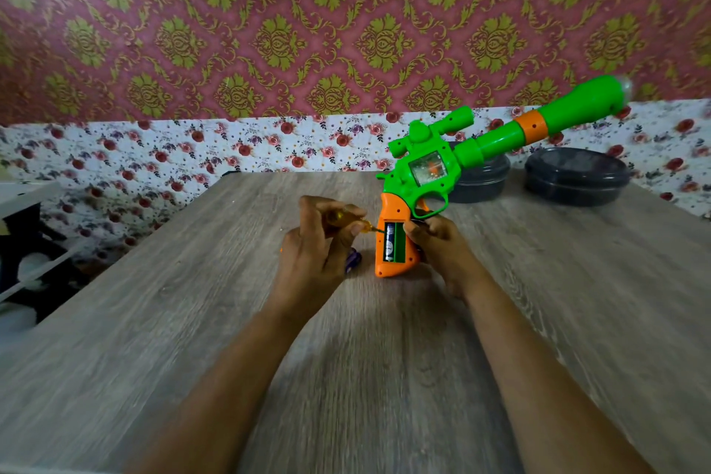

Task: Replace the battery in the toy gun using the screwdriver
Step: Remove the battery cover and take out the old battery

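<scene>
- Green plastic toy gun with an orange grip stands butt-down on the grey wood-grain table, barrel angled up to the right.
- Battery bay in the grip is uncovered: one dark cylindrical battery sits in the left slot, and the right slot shows green plastic.
- Left hand: fingers curled tight round the yellow clear-handled screwdriver, tip at the bay's left edge by the battery.
- Right hand: fingers clamped on the grip's right side, under the trigger guard.
- Small purple item lies on the table under the left hand, too blurred to identify.
- Two dark round lidded tubs sit behind the gun.
</scene>
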`<state>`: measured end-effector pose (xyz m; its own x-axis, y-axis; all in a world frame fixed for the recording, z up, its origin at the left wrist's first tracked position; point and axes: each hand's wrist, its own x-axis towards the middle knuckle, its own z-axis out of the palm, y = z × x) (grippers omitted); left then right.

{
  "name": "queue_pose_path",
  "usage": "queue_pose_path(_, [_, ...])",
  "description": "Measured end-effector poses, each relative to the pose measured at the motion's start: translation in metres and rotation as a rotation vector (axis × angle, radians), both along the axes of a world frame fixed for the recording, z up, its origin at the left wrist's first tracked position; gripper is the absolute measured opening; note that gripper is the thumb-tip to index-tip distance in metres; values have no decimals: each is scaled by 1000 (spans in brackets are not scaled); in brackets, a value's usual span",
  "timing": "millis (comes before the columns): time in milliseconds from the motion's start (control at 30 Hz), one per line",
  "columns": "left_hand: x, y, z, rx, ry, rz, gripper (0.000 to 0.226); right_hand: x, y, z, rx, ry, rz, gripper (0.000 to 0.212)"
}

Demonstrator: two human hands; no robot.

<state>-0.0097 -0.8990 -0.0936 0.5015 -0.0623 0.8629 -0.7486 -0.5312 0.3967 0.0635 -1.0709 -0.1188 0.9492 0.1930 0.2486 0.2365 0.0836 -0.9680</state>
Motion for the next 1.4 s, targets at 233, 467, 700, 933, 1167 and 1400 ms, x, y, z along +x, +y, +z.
queue_pose_path(233, [3, 0, -2, -6, 16, -5, 28, -1, 5, 3, -32, -10, 46, 22])
queue_pose_path(467, [1, -1, -2, 173, 71, 13, 22, -2, 4, 2, -45, -23, 15, 14])
queue_pose_path(700, [4, 7, 4, -310, 161, 86, 18, 3, 8, 4, -54, 14, -70, 22])
queue_pose_path(933, [12, -2, -5, -922, 850, -7, 10, 0, 23, 11, -278, -253, -162, 24])
queue_pose_path(1167, [10, -21, 1, -1198, 1227, -305, 27, -21, 34, 21, -845, -745, -367, 47])
queue_pose_path(1400, [9, -14, 5, -1258, 1177, -577, 29, -39, 41, 32, -1016, -1015, -470, 48])
